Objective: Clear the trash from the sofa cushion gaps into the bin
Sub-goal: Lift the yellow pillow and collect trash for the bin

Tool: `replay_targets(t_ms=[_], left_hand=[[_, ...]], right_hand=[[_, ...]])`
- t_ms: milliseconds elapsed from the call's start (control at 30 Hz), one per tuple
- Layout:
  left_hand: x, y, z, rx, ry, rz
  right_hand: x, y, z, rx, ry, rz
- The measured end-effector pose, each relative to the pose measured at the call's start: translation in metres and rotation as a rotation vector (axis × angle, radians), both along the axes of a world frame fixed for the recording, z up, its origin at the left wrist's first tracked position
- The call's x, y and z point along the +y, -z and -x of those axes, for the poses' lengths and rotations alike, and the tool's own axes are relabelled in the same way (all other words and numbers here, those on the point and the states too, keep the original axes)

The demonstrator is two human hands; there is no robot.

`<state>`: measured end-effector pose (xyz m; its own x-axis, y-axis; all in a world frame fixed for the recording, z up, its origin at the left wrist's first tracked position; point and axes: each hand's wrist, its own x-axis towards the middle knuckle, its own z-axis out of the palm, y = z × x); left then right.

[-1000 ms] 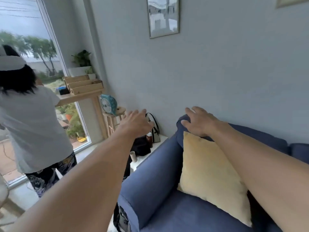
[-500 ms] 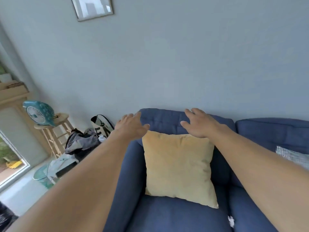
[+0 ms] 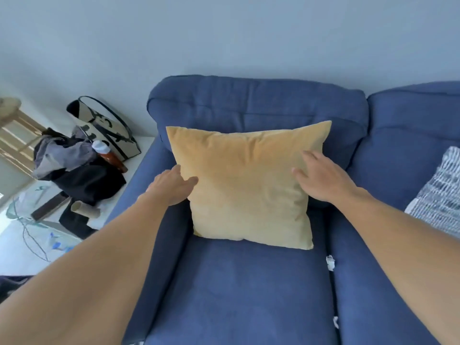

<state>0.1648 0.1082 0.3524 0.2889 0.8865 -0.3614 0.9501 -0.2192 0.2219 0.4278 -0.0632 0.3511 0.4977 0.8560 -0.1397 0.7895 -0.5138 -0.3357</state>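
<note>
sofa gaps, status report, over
Right hand flat on yellow pillow; left hand at its edge, grip unclear. White scraps untouched in seat cushion gap. No bin in view.
</note>
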Motion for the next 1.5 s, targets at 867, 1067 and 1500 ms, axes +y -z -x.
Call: replay_targets(t_ms=[867,1067,1500], left_hand=[[0.087,0.273,-0.030,-0.755,-0.448,0.336],[0.078,0.254,-0.021,-0.761,-0.412,0.255],[-0.004,0.208,0.041,-0.517,-0.541,0.499]], right_hand=[[0.075,0.260,-0.019,0.584,0.687,-0.225],[0.065,0.243,-0.008,0.553,0.673,-0.277],[-0.031,0.203,0.067,0.689,0.856,0.024]])
